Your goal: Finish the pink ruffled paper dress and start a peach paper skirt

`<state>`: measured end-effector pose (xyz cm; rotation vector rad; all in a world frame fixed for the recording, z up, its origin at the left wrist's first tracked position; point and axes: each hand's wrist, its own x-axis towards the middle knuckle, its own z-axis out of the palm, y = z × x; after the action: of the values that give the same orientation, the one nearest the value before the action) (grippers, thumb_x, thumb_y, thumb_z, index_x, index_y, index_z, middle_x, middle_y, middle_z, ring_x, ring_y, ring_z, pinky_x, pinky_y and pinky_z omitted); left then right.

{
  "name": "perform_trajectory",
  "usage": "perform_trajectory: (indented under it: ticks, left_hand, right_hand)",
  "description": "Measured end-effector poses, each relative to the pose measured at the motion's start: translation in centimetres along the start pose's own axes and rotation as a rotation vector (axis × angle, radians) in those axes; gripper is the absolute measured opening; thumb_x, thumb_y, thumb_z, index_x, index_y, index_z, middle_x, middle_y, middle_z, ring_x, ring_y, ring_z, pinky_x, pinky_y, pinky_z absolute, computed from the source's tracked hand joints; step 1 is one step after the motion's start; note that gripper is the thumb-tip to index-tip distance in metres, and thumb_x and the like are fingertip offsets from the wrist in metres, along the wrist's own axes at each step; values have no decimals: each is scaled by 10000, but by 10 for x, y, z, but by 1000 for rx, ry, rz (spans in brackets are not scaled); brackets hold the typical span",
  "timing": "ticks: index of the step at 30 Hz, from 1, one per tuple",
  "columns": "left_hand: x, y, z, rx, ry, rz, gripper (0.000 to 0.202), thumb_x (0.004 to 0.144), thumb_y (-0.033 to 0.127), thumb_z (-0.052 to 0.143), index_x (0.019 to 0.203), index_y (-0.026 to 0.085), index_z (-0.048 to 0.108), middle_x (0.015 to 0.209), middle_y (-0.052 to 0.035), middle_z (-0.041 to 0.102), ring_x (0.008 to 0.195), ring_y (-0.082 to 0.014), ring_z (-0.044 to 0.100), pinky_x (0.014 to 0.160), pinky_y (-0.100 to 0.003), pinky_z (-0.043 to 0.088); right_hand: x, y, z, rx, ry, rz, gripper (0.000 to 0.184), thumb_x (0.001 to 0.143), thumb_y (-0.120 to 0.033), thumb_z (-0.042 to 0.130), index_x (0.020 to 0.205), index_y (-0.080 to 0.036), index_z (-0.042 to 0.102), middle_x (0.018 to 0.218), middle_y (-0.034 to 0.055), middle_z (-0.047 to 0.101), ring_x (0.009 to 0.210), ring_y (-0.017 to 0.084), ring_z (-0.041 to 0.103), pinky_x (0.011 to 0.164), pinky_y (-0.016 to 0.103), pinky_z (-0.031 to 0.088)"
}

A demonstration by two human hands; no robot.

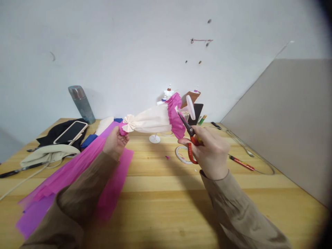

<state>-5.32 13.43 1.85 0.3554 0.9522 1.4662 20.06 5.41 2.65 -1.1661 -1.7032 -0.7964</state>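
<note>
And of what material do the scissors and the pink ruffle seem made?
Scissors: dark blades, apparently metal by their slim, sharp look; handles probably plastic, smooth and evenly orange. Pink ruffle: likely matte crepe paper, from its crimped folds, though thin fabric is possible.

Cream wrapping and a magenta ruffle contrast with orange-handled scissors at four o'clock and pink-and-purple sheets at eight.
</note>
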Motion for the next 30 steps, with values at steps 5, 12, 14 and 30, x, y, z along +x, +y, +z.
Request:
perform_trajectory:
  ticks: [5, 12, 14, 30]
  left_hand:
    - [-2, 3, 0, 5, 17, 19, 215, 869, 84, 497, 685, 159, 579, 540, 15, 580, 423, -62, 512, 433, -145, 437]
    - [-1, 9, 2, -21, 44, 45, 203, 870, 97, 492, 694, 141, 584, 516, 25, 566, 401, -57, 498, 417, -138, 436]
    - [1, 13, 1, -28, 44, 38, 210, 884, 111, 479, 707, 139, 588, 513, 23, 568, 405, -59, 510, 417, -135, 441]
    - [3, 10, -2, -40, 36, 9, 159, 823, 54, 494, 751, 127, 616, 543, 9, 614, 411, -58, 530, 398, -128, 452]
  right_hand:
    - [2, 0, -1, 92, -29, 65, 180, 845, -335, 671, 938, -181, 676, 626, -7, 550, 527, 126, 488, 524, 252, 382]
    - [2, 4, -1, 208, -75, 205, 210, 828, -389, 669, 898, -191, 673, 598, -30, 502, 512, 124, 443, 504, 261, 365]
    - [2, 6, -1, 237, -68, 234, 201, 818, -367, 684, 916, -192, 671, 623, -31, 518, 511, 117, 431, 507, 261, 366]
    - [3, -7, -4, 260, -146, 96, 254, 828, -347, 657, 1020, -190, 603, 754, 13, 590, 586, 139, 524, 554, 266, 433]
